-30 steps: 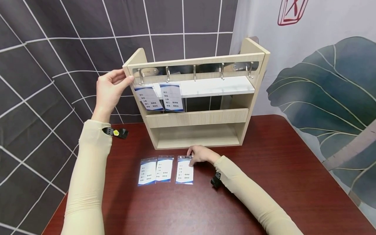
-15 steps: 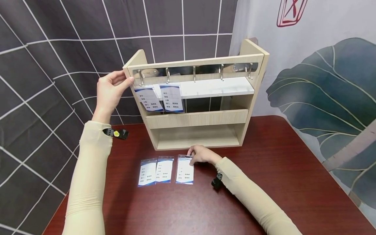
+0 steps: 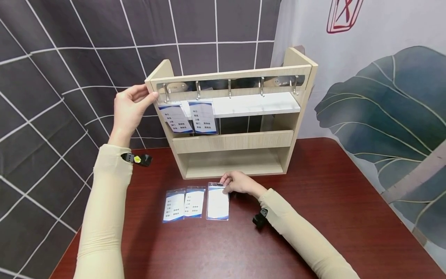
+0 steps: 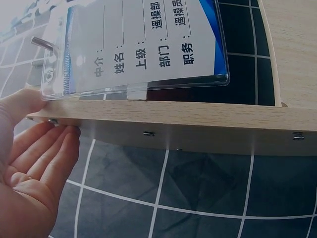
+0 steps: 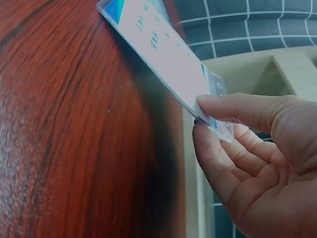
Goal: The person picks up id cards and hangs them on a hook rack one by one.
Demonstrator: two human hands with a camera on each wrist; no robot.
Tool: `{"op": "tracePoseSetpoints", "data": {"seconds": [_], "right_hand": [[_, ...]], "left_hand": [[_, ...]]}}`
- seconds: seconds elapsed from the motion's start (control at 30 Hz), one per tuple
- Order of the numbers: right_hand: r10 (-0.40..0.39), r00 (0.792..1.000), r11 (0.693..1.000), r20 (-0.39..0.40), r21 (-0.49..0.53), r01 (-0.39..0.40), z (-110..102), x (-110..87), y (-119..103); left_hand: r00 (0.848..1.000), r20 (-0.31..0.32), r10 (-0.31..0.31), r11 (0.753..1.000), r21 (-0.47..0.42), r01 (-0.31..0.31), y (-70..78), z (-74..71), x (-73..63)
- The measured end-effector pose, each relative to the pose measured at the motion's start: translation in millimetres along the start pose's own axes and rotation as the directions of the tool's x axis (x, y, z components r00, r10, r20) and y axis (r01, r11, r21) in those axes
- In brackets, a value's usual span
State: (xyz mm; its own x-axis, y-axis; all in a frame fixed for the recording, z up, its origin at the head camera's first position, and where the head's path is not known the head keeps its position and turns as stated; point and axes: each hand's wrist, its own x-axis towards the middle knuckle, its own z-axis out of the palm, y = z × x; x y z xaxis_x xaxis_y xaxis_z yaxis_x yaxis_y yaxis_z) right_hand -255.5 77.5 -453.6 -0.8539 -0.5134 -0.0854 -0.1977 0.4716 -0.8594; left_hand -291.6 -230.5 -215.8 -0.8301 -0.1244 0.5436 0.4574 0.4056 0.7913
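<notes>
My left hand (image 3: 129, 108) holds the upper left corner of a wooden shelf rack (image 3: 233, 142), thumb on the front edge and fingers against the outer side. My right hand (image 3: 242, 183) pinches the top right corner of a clear-sleeved name badge (image 3: 217, 203) between thumb and fingers. In the right wrist view this badge (image 5: 163, 54) slants up off the tabletop. Two more badges, one (image 3: 174, 205) partly under the other (image 3: 194, 202), lie to its left. From the rack's two leftmost hooks hang a tilted badge (image 3: 176, 118) and a straighter one (image 3: 203, 117).
Metal hooks (image 3: 229, 88) line the rack's top rail, and the three to the right carry nothing. A white shelf board (image 3: 258, 104) sits behind them. The dark red table (image 3: 195, 248) runs up to a tiled-pattern backdrop (image 3: 87, 23); a leaf-print curtain (image 3: 376, 104) hangs at right.
The badge in my right hand has lifted and tilted, and glare now washes out its print. My left hand keeps its place on the rack.
</notes>
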Motion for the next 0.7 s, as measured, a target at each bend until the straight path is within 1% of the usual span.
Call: {"op": "tracePoseSetpoints", "data": {"seconds": [0.17, 0.3, 0.4, 0.7], "right_hand": [[-0.056, 0.998, 0.998, -0.010, 0.005, 0.056, -2, -5.7, -9], [-0.121, 0.993, 0.992, -0.009, 0.017, 0.121, -2, -12.9, -15], [-0.148, 0.989, 0.989, -0.010, 0.024, 0.149, -1, -18.4, -19], [-0.164, 0.986, 0.986, -0.020, 0.029, 0.165, -1, -28.5, -26]], "left_hand": [[1.000, 0.004, 0.005, 1.000, -0.007, -0.005, -0.2, 0.2, 0.3], [1.000, 0.007, 0.005, 1.000, -0.005, -0.005, -0.2, 0.4, -0.5], [1.000, 0.010, 0.002, 1.000, -0.003, -0.002, -0.3, 0.3, -1.3], [1.000, 0.004, 0.008, 1.000, -0.014, -0.008, -0.3, -0.5, -1.2]]}}
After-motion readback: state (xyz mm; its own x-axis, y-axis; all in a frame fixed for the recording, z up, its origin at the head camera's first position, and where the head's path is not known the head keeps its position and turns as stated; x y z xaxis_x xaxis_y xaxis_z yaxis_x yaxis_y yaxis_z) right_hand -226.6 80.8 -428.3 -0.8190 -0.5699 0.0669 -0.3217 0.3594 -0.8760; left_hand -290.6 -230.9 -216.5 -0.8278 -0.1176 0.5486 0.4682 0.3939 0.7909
